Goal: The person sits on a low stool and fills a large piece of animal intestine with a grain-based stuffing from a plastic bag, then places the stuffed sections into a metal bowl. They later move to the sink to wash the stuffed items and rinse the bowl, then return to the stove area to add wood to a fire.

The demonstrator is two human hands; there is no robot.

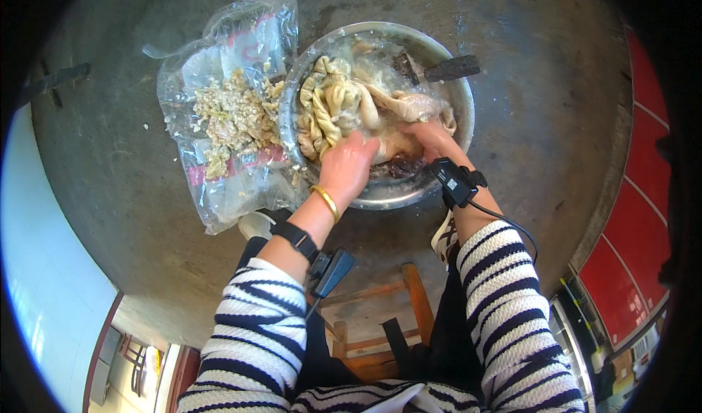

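Note:
A round metal basin (pixel 384 200) stands on the floor, holding cloudy liquid and pale, slippery folds that look like animal intestines (pixel 323 103). My left hand (pixel 351 163) reaches over the near left rim, its fingertips in the pale folds; whether they grip is unclear. Further right, my right hand (pixel 433 139) dips into the liquid by a pale fleshy piece (pixel 419 106), its fingers partly hidden. Between the hands, near the front wall, lies a dark, wet piece (pixel 405 165). A dark handle (pixel 452 68) sticks out over the far right rim.
Left of the basin, a clear plastic bag (pixel 219 210) lies flat on the concrete floor, bearing crumbly whitish matter (pixel 236 111) that reaches the basin's rim. A wooden stool (pixel 419 303) is between my legs. Red panels (pixel 620 281) line the right side; a pale wall (pixel 44 248) the left.

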